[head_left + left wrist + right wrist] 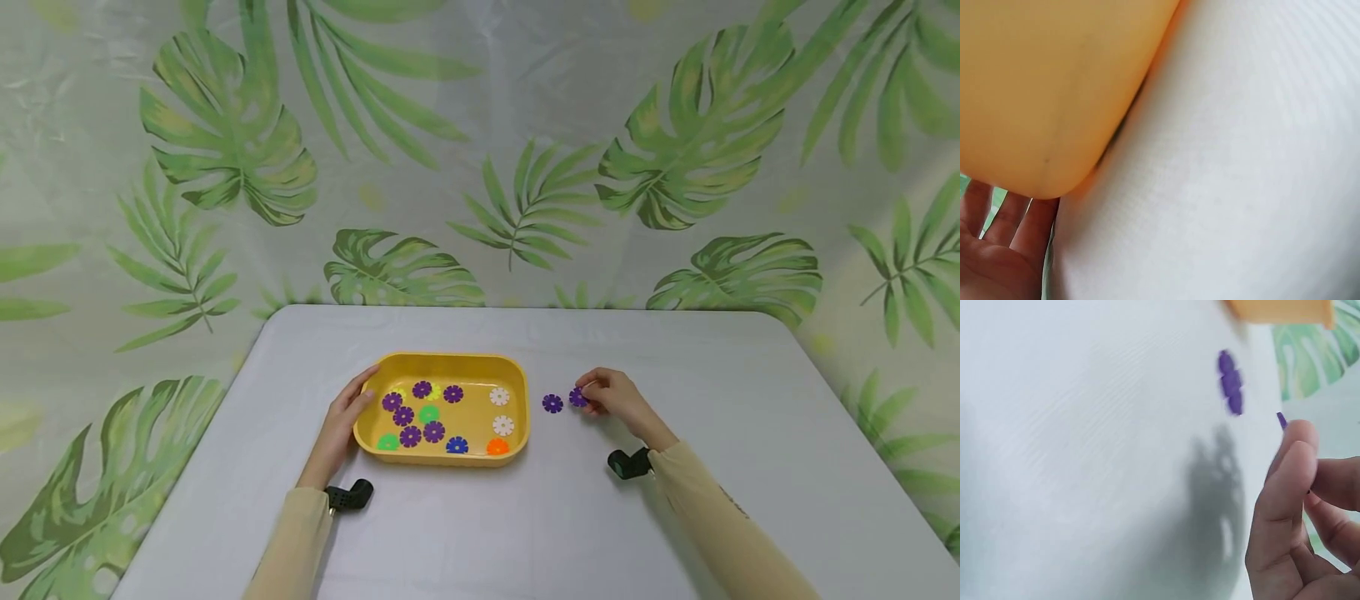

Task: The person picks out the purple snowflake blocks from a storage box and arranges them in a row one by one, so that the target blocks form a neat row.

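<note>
Pinched between the thumb and fingers of my right hand is a purple notched disc, a flat plastic flower-shaped piece. The right wrist view shows only a sliver of that disc above the fingertips. Just left of it, a second purple notched disc lies on the table. My left hand rests against the left end of a yellow tray, its thumb at the rim. In the left wrist view, straight fingers extend along the tray's outer wall.
Inside the tray lie several purple discs, green discs, white discs, a blue disc, an orange disc and yellow ones. The white table ends at a leaf-patterned backdrop.
</note>
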`<action>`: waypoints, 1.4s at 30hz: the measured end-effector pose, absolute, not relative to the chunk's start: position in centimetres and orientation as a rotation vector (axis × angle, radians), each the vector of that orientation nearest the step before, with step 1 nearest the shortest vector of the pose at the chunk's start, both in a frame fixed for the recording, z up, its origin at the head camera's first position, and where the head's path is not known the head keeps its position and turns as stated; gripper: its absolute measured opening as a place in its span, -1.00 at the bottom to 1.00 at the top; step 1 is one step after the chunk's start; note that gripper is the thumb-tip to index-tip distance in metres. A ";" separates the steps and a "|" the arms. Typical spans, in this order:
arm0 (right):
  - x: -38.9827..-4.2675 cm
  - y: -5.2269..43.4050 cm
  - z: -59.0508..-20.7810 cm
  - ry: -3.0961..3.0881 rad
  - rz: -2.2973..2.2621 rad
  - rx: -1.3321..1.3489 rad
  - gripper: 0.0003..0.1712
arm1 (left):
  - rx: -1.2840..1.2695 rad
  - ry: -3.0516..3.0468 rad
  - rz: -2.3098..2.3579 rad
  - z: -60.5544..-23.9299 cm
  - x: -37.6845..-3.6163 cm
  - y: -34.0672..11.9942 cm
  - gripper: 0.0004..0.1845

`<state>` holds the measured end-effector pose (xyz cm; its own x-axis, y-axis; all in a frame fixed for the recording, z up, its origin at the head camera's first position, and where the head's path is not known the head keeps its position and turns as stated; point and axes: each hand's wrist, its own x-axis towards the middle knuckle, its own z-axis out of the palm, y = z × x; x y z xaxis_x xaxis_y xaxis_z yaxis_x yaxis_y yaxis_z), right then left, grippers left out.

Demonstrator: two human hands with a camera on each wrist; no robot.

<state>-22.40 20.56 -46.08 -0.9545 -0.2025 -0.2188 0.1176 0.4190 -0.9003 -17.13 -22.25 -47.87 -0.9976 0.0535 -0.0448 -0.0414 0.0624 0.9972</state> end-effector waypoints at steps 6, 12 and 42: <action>-22.4 20.8 -47.7 2.456 -1.436 -0.060 -0.78 | 0.017 2.244 2.092 -47.3 -16.8 -22.0 -0.51; -22.4 20.4 -47.7 2.549 -1.354 -0.084 -0.80 | 0.019 2.247 2.096 -47.2 -16.7 -22.0 -0.51; -24.6 3.6 -43.6 2.044 -1.423 -0.264 -0.64 | 0.059 2.223 2.153 -47.4 -16.9 -22.1 -0.51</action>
<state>-24.61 3.61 -43.59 -0.7838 -0.4931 -0.3775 0.1828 0.3977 -0.8991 -16.89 -22.10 -47.36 -0.9982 0.0593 -0.0066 -0.0047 0.0322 0.9995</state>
